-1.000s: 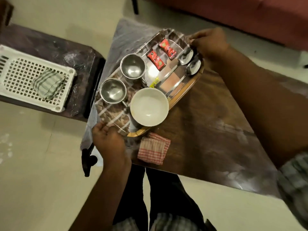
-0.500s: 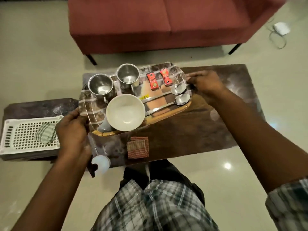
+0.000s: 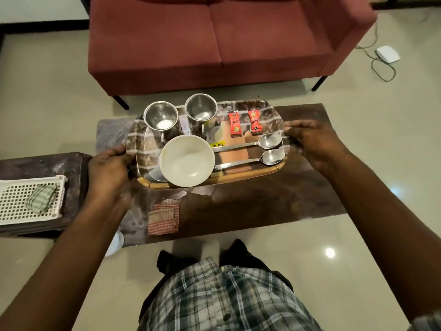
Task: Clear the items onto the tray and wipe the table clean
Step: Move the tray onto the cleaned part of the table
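A patterned tray (image 3: 269, 108) is held above the dark table (image 3: 274, 201). My left hand (image 3: 108, 168) grips its left edge and my right hand (image 3: 312, 144) grips its right edge. On the tray stand two steel mugs (image 3: 160, 118) (image 3: 201, 110), a white bowl (image 3: 187, 161), two red sachets (image 3: 234, 124) (image 3: 254, 121) and two spoons (image 3: 267, 141) (image 3: 272, 157). A folded red checked cloth (image 3: 163, 219) lies on the table near its front left edge.
A red sofa (image 3: 214, 37) stands behind the table. To the left is a lower dark side table (image 3: 40, 163) bearing a white plastic basket (image 3: 14, 213) with a green checked cloth (image 3: 40, 199) in it. A white device with a cable (image 3: 387, 53) lies on the floor at the right.
The view has swung and pulled back, showing the sofa and more floor. The tray, still held at both ends, now sits level and squarer to me, a little farther from the red cloth.
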A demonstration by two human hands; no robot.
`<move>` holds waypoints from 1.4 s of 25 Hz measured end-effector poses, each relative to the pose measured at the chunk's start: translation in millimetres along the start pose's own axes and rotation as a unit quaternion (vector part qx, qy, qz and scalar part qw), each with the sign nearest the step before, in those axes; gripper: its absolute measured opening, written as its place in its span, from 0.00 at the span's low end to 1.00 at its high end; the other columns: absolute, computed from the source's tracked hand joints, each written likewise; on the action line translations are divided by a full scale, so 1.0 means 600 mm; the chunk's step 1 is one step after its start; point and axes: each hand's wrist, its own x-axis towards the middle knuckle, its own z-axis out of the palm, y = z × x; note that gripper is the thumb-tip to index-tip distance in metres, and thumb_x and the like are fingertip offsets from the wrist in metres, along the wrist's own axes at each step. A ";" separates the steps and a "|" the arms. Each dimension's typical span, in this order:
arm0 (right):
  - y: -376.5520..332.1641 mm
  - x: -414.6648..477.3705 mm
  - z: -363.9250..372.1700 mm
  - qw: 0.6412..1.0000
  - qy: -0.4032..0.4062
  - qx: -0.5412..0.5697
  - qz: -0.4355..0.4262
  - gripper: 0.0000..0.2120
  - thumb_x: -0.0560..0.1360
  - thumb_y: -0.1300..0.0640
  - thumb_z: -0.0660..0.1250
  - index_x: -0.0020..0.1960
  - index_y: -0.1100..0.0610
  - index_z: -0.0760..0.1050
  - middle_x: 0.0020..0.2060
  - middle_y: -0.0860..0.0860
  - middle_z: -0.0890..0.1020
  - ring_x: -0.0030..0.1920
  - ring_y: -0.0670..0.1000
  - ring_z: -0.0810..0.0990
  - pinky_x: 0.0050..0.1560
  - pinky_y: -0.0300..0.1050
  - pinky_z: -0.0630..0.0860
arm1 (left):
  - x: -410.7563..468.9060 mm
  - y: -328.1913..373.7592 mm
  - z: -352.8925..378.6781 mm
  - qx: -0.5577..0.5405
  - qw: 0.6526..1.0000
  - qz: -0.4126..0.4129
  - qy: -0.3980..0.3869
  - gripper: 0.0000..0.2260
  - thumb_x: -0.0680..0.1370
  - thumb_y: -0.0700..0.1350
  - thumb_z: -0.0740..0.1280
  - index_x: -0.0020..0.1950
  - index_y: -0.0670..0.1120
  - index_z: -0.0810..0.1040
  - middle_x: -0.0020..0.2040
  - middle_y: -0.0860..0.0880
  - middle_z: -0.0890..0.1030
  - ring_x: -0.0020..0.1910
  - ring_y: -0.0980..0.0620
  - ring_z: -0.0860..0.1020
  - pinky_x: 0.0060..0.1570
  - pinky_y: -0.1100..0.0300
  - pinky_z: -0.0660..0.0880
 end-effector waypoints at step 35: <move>0.361 0.471 -0.012 0.982 0.054 -0.043 0.176 0.11 0.82 0.69 0.68 0.64 0.68 0.80 0.44 0.54 0.85 0.41 0.48 0.84 0.38 0.37 0.83 | 0.380 -0.407 0.272 0.176 0.974 -0.141 0.001 0.17 0.84 0.31 0.63 0.73 0.35 0.77 0.58 0.37 0.82 0.41 0.48 0.81 0.45 0.50 0.82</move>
